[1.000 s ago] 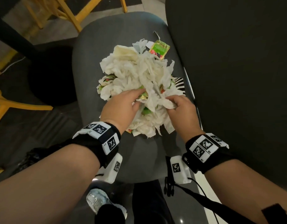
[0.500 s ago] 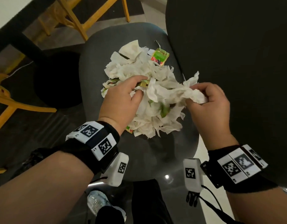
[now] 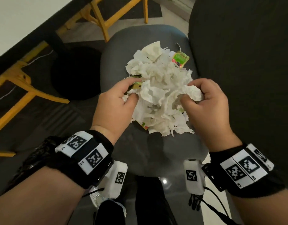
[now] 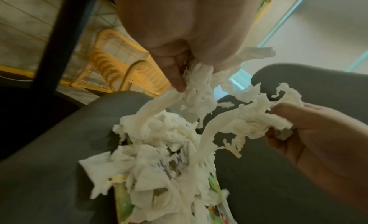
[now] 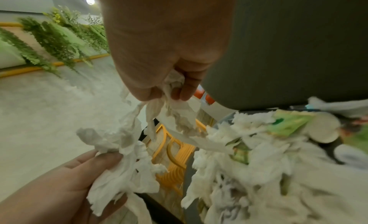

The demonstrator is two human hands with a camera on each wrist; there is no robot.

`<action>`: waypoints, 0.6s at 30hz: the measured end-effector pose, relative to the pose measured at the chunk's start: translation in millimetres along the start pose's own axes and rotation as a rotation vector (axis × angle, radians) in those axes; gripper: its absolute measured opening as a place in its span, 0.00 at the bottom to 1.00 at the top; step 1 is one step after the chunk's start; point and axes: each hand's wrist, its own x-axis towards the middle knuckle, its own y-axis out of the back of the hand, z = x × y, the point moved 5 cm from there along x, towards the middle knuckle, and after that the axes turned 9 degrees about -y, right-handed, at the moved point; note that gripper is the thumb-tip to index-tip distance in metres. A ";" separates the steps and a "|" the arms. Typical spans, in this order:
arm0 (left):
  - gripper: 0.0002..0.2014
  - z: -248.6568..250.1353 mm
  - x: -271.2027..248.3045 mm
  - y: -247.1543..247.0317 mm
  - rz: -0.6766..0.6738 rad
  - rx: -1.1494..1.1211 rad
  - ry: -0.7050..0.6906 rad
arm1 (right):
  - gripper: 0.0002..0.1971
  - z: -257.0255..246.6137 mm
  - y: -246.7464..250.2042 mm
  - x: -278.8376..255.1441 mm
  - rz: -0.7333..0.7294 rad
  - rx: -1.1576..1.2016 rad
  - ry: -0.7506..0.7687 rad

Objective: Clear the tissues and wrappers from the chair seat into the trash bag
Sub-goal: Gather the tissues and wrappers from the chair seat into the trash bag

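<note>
A pile of torn white tissues (image 3: 159,82) mixed with green and red wrappers (image 3: 180,58) lies on the grey chair seat (image 3: 117,51). My left hand (image 3: 131,90) grips a bunch of tissue and a wrapper at the pile's left side. My right hand (image 3: 193,93) grips a crumpled wad at its right side. In the left wrist view the left hand (image 4: 183,73) holds strands that trail down to the pile (image 4: 169,156). The right wrist view shows the right hand (image 5: 171,89) closed round tissue. A crinkly black plastic bag (image 3: 34,159) shows beside my left forearm.
The chair's dark backrest (image 3: 237,62) stands close on the right. Yellow wooden chairs (image 3: 104,18) and a black-edged table (image 3: 34,34) are at the left and back. A round black base (image 3: 75,73) sits on the floor left of the seat.
Both hands have gone from pressing into the pile to holding bunches of tissue raised above it. The right hand pulled its wad out to the right, then came back nearer.
</note>
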 end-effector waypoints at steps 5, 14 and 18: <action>0.15 -21.0 -23.8 58.0 0.112 -0.018 0.033 | 0.12 -40.9 -55.6 -20.0 -0.103 -0.036 0.104; 0.14 -96.1 -105.1 181.2 0.333 0.032 0.218 | 0.07 -107.9 -199.3 -95.2 -0.453 -0.037 0.210; 0.16 -136.1 -153.5 236.7 0.389 0.067 0.343 | 0.07 -127.9 -268.3 -134.8 -0.577 -0.101 0.230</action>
